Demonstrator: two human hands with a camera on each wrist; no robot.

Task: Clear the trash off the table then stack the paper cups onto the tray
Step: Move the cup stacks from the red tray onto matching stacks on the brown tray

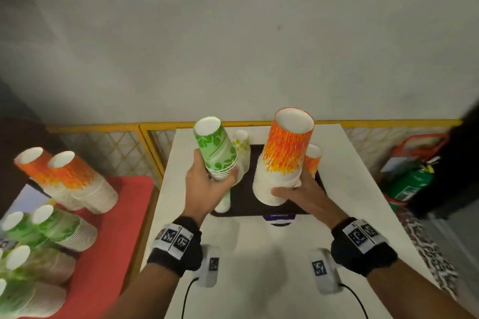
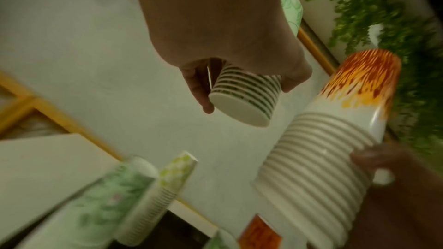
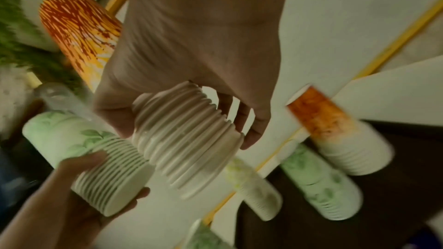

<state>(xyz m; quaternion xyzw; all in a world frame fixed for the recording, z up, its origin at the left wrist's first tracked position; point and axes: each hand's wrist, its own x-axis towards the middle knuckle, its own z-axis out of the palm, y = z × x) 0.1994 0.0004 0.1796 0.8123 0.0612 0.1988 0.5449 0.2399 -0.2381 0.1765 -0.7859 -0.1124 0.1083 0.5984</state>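
Observation:
My left hand (image 1: 220, 179) grips the lower end of a green-leaf stack of paper cups (image 1: 216, 150), held tilted above the dark tray (image 1: 246, 194). In the left wrist view the fingers curl round that green stack (image 2: 244, 97). My right hand (image 1: 287, 185) grips a taller orange-flame stack (image 1: 282, 155) by its white ribbed lower part, over the tray's right half. The right wrist view shows the fingers wrapped round these ribs (image 3: 187, 139). On the tray stand a yellow-green stack (image 1: 241, 147), a short orange stack (image 1: 312, 160) and a pale stack (image 1: 224, 202) partly hidden by my left hand.
The tray lies at the far end of a white table (image 1: 259, 254). A blue-and-white object (image 1: 278, 217) sits at the tray's near edge. A red table (image 1: 124, 202) on the left carries several orange and green cup stacks (image 1: 64, 179). A yellow mesh fence (image 1: 145, 137) runs behind; a green cylinder (image 1: 409, 184) lies right.

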